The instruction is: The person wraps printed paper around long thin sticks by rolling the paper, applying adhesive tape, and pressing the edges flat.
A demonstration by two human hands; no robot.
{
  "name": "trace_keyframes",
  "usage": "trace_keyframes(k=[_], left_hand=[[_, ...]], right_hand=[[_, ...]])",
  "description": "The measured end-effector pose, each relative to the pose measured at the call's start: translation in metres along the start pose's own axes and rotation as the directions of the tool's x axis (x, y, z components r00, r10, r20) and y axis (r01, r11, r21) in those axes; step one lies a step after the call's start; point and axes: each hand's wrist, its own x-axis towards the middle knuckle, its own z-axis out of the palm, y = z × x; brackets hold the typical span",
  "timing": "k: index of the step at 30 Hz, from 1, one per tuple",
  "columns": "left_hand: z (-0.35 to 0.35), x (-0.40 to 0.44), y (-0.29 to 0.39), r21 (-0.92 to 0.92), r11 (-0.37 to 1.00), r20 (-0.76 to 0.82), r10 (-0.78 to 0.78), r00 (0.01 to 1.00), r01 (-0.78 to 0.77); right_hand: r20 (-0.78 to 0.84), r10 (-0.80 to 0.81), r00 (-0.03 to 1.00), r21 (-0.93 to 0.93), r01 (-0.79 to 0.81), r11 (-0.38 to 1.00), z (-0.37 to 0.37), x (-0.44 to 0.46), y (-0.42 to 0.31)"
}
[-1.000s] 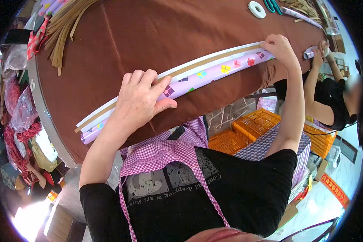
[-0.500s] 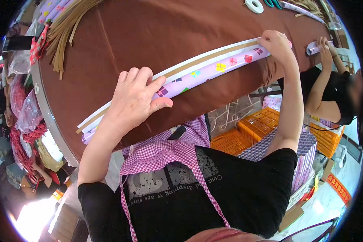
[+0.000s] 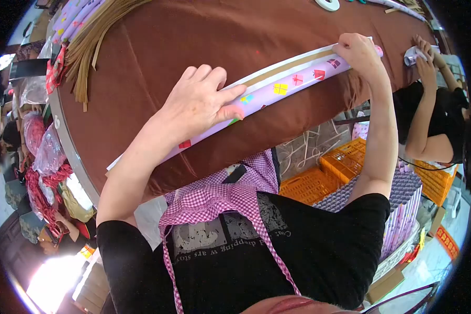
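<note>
A long roll of lilac paper (image 3: 309,78) printed with coloured gift boxes lies slantwise across the brown cloth. Along its white upper edge runs a tan strip (image 3: 282,67). My left hand (image 3: 201,99) rests over the middle of the roll, fingers apart, with the index finger and thumb touching the paper. At the roll's right end my right hand (image 3: 357,52) is closed, its fingers curled on the edge of the paper and the end of the strip.
A bundle of tan strips (image 3: 97,42) lies at the upper left beside lilac rolls (image 3: 70,23). A white tape roll (image 3: 327,4) is at the top. At the right a co-worker's hands (image 3: 426,55) hold a small roll. Orange crates (image 3: 345,159) stand below the table.
My left hand has slid along the roll to the right, toward my right hand. My right hand keeps its hold at the right end. The view has shifted slightly.
</note>
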Motion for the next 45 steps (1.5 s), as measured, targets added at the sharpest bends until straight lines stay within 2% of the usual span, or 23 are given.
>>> trace_keyframes(k=[12,18,20,28,30,33,37,43,45], left_hand=[[0.007,0.039,-0.004,0.037,0.996,0.042,0.08,0.996,-0.082],[0.009,0.047,-0.002,0.083,0.993,0.034,0.087,0.996,-0.089],[0.009,0.051,-0.002,0.072,0.993,0.04,0.09,0.995,-0.093],[0.012,0.069,0.002,0.047,0.993,0.036,0.103,0.994,-0.105],[0.013,0.076,0.002,0.045,0.995,0.087,0.085,0.993,-0.089],[0.013,0.089,0.002,0.034,0.996,0.144,0.075,0.987,-0.081],[0.016,0.105,0.003,0.011,0.993,0.116,0.116,0.986,-0.119],[0.021,0.128,0.017,0.087,0.982,0.08,0.158,0.984,-0.165],[0.026,0.134,0.023,0.081,0.986,0.027,0.142,0.99,-0.143]], right_hand=[[-0.019,-0.007,1.0,0.027,0.008,1.0,0.003,0.0,0.004],[-0.019,-0.009,1.0,-0.038,0.008,0.999,0.0,0.0,0.001],[0.062,0.05,0.997,-0.034,-0.048,0.998,-0.002,0.001,-0.001],[0.018,-0.006,1.0,-0.021,0.007,1.0,0.002,0.001,0.002],[0.019,0.005,1.0,-0.028,-0.004,1.0,0.003,0.001,0.004],[-0.062,-0.057,0.996,-0.024,0.056,0.998,0.006,-0.002,0.005],[-0.037,-0.014,0.999,-0.031,0.013,0.999,0.005,0.0,0.0],[0.041,0.025,0.999,-0.073,-0.022,0.997,0.004,0.001,-0.003],[0.036,0.039,0.999,-0.062,-0.037,0.997,0.0,-0.002,-0.007]])
